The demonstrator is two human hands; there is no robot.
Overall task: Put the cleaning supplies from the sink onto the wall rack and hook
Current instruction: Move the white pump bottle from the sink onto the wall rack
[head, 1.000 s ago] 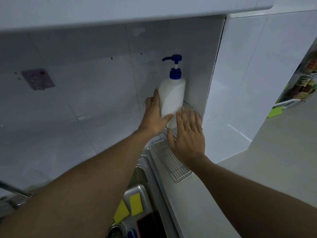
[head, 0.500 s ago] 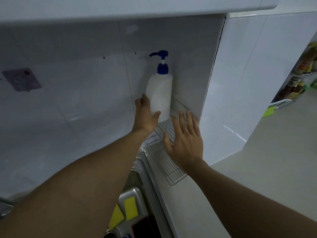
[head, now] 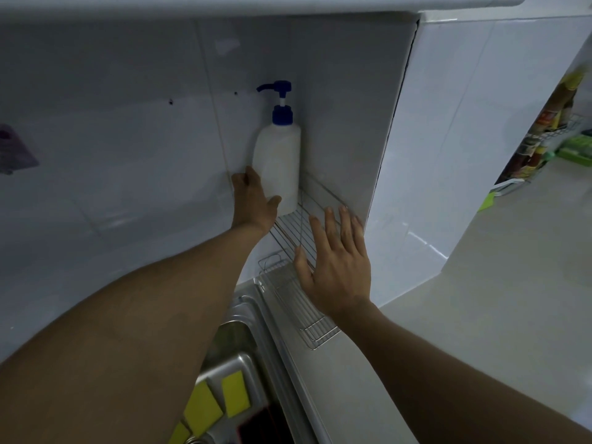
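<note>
A white pump bottle [head: 278, 161] with a blue pump head stands upright at the back corner of the wire wall rack [head: 315, 328]. My left hand [head: 253, 203] is wrapped around the bottle's lower left side, thumb across its base. My right hand [head: 336, 264] hovers flat and open over the middle of the rack, holding nothing. Below, in the steel sink [head: 237, 334], yellow sponges [head: 235, 394] lie on a metal tray. A purple adhesive hook [head: 14, 152] is stuck on the tiled wall at the far left.
A white cabinet underside runs along the top. A tiled pillar stands right of the rack, with a pale countertop [head: 480, 299] beyond it. Sauce bottles on a shelf [head: 541, 136] and a green item sit at the far right. A dark object lies beside the sponges.
The bottle has been set deeper into the rack's back corner. My right hand came off the bottle and now hovers open over the rack. My left hand slid down to the bottle's base.
</note>
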